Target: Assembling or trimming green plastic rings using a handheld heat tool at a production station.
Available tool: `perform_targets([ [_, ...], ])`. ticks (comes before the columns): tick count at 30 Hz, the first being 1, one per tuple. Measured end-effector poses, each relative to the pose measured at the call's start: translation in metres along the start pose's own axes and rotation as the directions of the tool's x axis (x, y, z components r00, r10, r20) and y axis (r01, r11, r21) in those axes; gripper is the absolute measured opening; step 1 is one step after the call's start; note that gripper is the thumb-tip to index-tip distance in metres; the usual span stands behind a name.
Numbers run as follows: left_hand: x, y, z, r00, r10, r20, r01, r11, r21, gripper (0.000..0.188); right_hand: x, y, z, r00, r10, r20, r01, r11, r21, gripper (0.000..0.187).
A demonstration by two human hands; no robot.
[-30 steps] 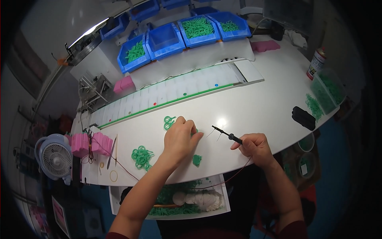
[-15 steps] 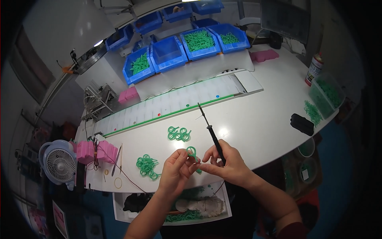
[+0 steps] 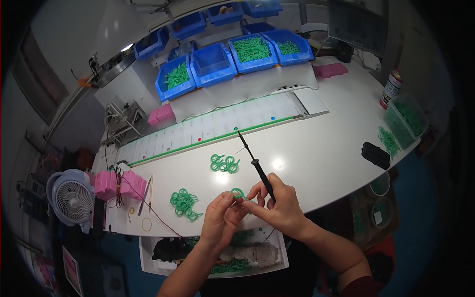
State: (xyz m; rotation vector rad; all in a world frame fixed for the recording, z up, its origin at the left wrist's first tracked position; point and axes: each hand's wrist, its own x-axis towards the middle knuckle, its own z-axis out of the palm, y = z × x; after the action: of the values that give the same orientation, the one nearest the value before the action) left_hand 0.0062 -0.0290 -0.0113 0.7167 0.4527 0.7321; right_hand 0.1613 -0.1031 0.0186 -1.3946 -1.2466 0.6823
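My left hand (image 3: 220, 219) pinches a green ring with a short stem (image 3: 238, 192) between thumb and fingertips, just above the table's front edge. Against that ring's lower end rest the fingertips of my right hand (image 3: 282, 205). A soldering iron (image 3: 261, 173) with a black handle and thin dark shaft lies in the right hand's grip, its tip pointing up and away toward the white strip. Beyond the hands lies a small cluster of similar green rings (image 3: 225, 164). A looser heap of green rings (image 3: 184, 204) is to the left.
Blue bins (image 3: 213, 64), some with green pieces, stand behind a white sectioned strip (image 3: 198, 133). At left are a fan (image 3: 74, 200) and pink blocks (image 3: 105, 187). A spray can (image 3: 391, 89), clear tub (image 3: 406, 121) and black case (image 3: 375, 155) are right. An open drawer (image 3: 148, 260) sits below.
The soldering iron's tip has swung a little left and down. The held ring has tipped flatter and sunk slightly, with both hands still close together. The view has shifted a little.
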Motion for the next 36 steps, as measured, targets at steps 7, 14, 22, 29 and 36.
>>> perform_targets([
  [7, -0.001, 0.000, 0.003, 0.999, -0.035, -0.017, 0.034, 0.998, -0.048, 0.016, 0.000, -0.002, 0.002, 1.000, 0.007, -0.006, -0.007, 1.000, -0.021, 0.025],
  [14, -0.002, 0.005, 0.003, 0.992, -0.118, -0.036, 0.117, 0.993, -0.026, 0.022, 0.000, 0.000, 0.001, 1.000, -0.008, 0.005, 0.008, 0.999, -0.053, 0.025],
  [22, -0.002, 0.011, -0.015, 0.980, -0.194, 0.044, 0.194, 0.981, 0.009, 0.028, 0.000, -0.004, -0.002, 0.998, -0.042, 0.054, 0.041, 0.999, 0.003, 0.028],
  [29, -0.003, 0.008, -0.024, 0.971, -0.236, 0.031, 0.238, 0.960, -0.149, 0.026, -0.002, 0.010, -0.012, 1.000, -0.006, -0.019, 0.006, 1.000, -0.011, 0.026],
  [36, -0.004, 0.008, -0.027, 0.966, -0.255, 0.048, 0.259, 0.946, -0.195, 0.022, -0.006, 0.019, -0.019, 0.999, 0.012, -0.050, -0.014, 0.999, -0.046, 0.025],
])
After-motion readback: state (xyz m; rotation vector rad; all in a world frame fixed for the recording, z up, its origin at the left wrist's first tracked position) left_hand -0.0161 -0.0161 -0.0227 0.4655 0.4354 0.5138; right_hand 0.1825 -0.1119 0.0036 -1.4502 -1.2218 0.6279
